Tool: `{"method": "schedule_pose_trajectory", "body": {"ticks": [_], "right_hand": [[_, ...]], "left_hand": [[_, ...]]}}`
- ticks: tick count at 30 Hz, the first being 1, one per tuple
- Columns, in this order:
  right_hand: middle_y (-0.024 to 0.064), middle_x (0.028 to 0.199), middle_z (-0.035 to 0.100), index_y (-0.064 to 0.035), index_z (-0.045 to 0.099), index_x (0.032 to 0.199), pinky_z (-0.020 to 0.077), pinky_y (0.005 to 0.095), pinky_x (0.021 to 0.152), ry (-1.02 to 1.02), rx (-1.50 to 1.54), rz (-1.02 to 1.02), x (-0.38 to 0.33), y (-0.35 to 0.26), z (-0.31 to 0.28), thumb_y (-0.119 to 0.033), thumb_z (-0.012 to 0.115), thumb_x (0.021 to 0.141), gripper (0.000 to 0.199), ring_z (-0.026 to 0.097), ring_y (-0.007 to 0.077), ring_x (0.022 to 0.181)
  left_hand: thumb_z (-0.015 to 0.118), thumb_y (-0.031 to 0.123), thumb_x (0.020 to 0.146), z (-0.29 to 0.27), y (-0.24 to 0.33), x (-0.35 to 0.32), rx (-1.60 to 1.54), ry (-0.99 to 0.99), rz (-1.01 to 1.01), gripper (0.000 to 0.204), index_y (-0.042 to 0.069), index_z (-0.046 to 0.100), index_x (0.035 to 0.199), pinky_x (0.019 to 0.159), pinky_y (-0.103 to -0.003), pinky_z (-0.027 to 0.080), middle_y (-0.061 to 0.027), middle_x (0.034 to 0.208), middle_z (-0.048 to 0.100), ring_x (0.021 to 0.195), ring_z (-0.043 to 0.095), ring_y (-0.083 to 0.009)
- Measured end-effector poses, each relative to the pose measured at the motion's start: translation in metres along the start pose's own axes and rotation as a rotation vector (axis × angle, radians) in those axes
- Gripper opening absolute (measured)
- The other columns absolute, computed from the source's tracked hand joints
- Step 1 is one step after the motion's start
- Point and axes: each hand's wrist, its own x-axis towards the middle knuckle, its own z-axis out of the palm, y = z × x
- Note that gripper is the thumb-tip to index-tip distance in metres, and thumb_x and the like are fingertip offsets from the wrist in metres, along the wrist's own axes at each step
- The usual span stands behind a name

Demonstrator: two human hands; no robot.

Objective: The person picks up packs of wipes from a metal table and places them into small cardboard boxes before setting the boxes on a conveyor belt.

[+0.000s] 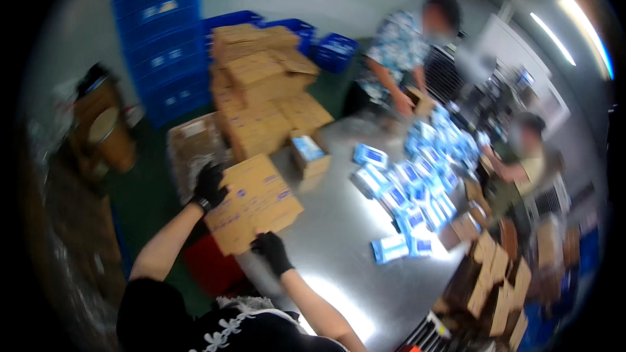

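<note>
A flat-topped brown cardboard box (255, 203) with small dark printed marks lies tilted at the near left edge of the metal table (332, 221). My left hand (210, 188), in a black glove, grips its left edge. At its near edge is my right hand (272, 253), also black-gloved, with the fingers closed on the cardboard. The undersides of both grips are hidden. Just beyond the box stands an open small carton (311, 154) with a blue-and-white packet in it.
Stacked cardboard boxes (261, 91) rise at the back left, near blue crates (160, 39). Blue-and-white packets (417, 189) are heaped on the table's right. Two co-workers (398, 45) (521, 163) stand across from me. Open cartons (489, 274) fill the near right; a red object (215, 266) is below the table edge.
</note>
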Motion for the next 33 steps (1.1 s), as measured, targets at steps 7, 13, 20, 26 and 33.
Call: {"method": "schedule_pose_trajectory", "body": {"ticks": [7,13,20,26,33], "right_hand": [[0.0109,0.094,0.066,0.0030,0.060,0.109,0.0488,0.0301,0.072,0.435,-0.442,-0.233,-0.060,-0.056,-0.030,-0.045,0.064,0.087,0.054,0.062,0.0135,0.084],[0.0121,0.115,0.059,0.0009,0.043,0.128,0.0452,0.0314,0.086,0.671,-0.032,-0.346,-0.108,-0.070,-0.167,-0.040,0.062,0.088,0.060,0.056,0.0184,0.103],[0.0292,0.137,0.039,-0.0104,0.026,0.146,0.0362,0.0453,0.102,0.924,-1.130,-0.168,-0.100,-0.011,-0.358,-0.050,0.069,0.076,0.091,0.040,0.0424,0.127],[0.0208,0.135,0.049,-0.0116,0.048,0.134,0.0389,0.0465,0.101,0.982,-1.135,-0.063,-0.014,-0.234,-0.613,-0.051,0.051,0.089,0.060,0.050,0.0398,0.119],[0.0110,0.156,0.012,-0.0381,0.028,0.145,0.0106,0.0656,0.107,0.999,-1.282,0.399,0.008,-0.102,-0.539,-0.084,0.049,0.066,0.094,0.008,0.0429,0.141]], "left_hand": [[0.072,0.012,0.073,-0.072,0.124,0.017,-0.752,0.173,-0.195,0.042,0.002,0.048,0.107,0.079,-0.039,0.046,-0.0129,0.098,0.051,0.088,0.054,-0.0278],[0.068,0.018,0.077,-0.023,0.255,0.021,-1.062,-0.510,-0.052,0.038,0.001,0.058,0.109,0.075,-0.036,0.049,-0.0171,0.092,0.066,0.086,0.065,-0.0275],[0.057,0.023,0.075,0.100,0.276,-0.023,-0.162,-0.764,0.044,0.035,0.011,0.063,0.107,0.070,-0.046,0.052,-0.0154,0.085,0.068,0.076,0.066,-0.0352],[0.053,0.029,0.080,0.093,0.323,-0.033,-0.128,-0.926,-0.025,0.035,0.012,0.061,0.110,0.073,-0.047,0.051,-0.0138,0.092,0.067,0.079,0.065,-0.0332],[0.056,0.035,0.083,0.092,0.297,-0.049,-0.135,-0.734,0.061,0.038,0.010,0.062,0.112,0.086,-0.045,0.047,-0.0160,0.100,0.066,0.088,0.064,-0.0329]]}}
